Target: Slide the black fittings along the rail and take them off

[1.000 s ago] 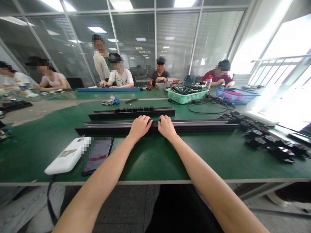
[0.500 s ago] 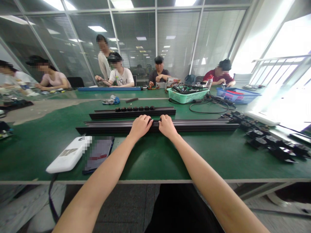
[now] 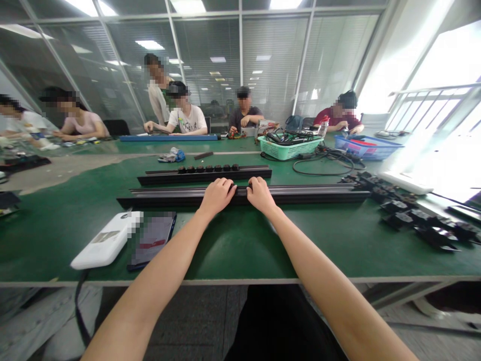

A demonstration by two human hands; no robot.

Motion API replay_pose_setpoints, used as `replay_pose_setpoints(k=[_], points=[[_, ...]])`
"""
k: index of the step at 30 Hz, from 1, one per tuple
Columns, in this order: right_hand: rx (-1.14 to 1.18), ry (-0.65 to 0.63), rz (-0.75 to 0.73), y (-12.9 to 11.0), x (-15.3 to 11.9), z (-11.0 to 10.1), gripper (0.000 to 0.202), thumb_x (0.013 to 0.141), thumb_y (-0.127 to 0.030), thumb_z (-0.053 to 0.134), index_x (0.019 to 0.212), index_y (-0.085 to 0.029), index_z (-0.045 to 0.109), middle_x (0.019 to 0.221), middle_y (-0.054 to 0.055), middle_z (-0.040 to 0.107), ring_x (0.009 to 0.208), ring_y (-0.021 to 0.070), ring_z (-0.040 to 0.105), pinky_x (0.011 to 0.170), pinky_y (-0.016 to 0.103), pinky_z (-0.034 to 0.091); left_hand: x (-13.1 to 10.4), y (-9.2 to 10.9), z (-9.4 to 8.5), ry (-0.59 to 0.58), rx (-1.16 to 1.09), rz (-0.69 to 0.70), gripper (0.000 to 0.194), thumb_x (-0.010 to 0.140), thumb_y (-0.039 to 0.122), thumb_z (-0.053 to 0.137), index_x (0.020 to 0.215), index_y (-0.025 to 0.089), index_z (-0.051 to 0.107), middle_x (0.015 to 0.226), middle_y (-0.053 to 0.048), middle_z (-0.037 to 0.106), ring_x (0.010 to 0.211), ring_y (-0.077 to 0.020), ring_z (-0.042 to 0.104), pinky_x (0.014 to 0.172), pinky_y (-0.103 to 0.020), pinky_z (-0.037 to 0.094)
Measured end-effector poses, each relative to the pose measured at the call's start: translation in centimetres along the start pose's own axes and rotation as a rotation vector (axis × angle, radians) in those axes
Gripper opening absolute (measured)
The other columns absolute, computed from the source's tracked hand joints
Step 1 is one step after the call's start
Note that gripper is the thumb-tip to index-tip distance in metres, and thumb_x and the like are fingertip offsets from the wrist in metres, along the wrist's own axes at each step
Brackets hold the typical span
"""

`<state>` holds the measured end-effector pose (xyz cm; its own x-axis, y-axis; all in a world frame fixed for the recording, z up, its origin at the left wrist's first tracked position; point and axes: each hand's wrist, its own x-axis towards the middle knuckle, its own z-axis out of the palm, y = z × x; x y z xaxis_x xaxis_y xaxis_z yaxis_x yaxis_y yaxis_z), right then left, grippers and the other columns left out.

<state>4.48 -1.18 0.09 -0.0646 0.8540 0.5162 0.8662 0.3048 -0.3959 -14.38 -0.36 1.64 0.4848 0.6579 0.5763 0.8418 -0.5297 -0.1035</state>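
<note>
A long black metal rail [image 3: 319, 196] with a grooved top lies across the table in front of me. My left hand [image 3: 220, 194] is closed over the middle of it, fingers curled over the far side. A short gap to the right, my right hand [image 3: 260, 193] grips the same rail in a similar way. Small dark bits show at the fingertips of both hands, too little to make out. Behind lies a shorter black rail [image 3: 203, 176], with a row of several small black knob-like parts [image 3: 209, 169] on it.
A white power bank [image 3: 107, 240] with a cable and a phone [image 3: 152, 240] lie at the left front. Black parts [image 3: 409, 210] are strewn at right. Farther back stand a green basket [image 3: 291, 149] of cables and a blue basket [image 3: 370, 149]. Several people sit opposite.
My right hand has shifted slightly to the right along the rail, so the gap between my hands is a little wider. My left hand has stayed in place.
</note>
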Motion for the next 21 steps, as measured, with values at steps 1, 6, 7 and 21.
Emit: replay_pose_setpoints(k=[1, 6, 7, 21], points=[[-0.003, -0.001, 0.001, 0.0, 0.0, 0.0, 0.023, 0.097, -0.013, 0.048, 0.116, -0.014, 0.062, 0.117, 0.018, 0.062, 0.114, 0.0303, 0.056, 0.101, 0.041, 0.045, 0.0, 0.0, 0.0, 0.002, -0.002, 0.001, 0.034, 0.11, 0.036, 0.04, 0.114, 0.017, 0.068, 0.111, -0.012, 0.072, 0.105, -0.028, 0.065, 0.092, -0.04, 0.051], [-0.039, -0.014, 0.023, -0.4, -0.3, -0.5, 0.023, 0.099, -0.015, 0.047, 0.117, -0.013, 0.061, 0.119, 0.018, 0.062, 0.116, 0.0301, 0.053, 0.095, 0.038, 0.047, 0.0, 0.0, -0.1, 0.018, -0.02, 0.005, 0.033, 0.11, 0.036, 0.04, 0.113, 0.018, 0.068, 0.11, -0.012, 0.072, 0.104, -0.0276, 0.065, 0.092, -0.04, 0.052], [-0.048, -0.017, 0.026, -0.4, -0.4, -0.7, 0.023, 0.099, -0.016, 0.047, 0.117, -0.014, 0.061, 0.119, 0.018, 0.062, 0.116, 0.0302, 0.053, 0.093, 0.038, 0.048, 0.0, 0.0, -0.1, 0.016, -0.02, 0.006, 0.033, 0.11, 0.036, 0.04, 0.112, 0.018, 0.068, 0.11, -0.012, 0.072, 0.104, -0.0275, 0.065, 0.092, -0.04, 0.052], [-0.222, 0.074, 0.17, -1.0, -1.2, -0.6, 0.03, 0.1, -0.043, 0.058, 0.111, -0.016, 0.062, 0.116, 0.02, 0.067, 0.115, 0.0364, 0.052, 0.098, 0.049, 0.039, 0.0, 0.1, -0.1, -0.002, -0.029, -0.009, 0.035, 0.11, 0.037, 0.039, 0.113, 0.018, 0.068, 0.111, -0.013, 0.072, 0.107, -0.028, 0.065, 0.094, -0.041, 0.052]])
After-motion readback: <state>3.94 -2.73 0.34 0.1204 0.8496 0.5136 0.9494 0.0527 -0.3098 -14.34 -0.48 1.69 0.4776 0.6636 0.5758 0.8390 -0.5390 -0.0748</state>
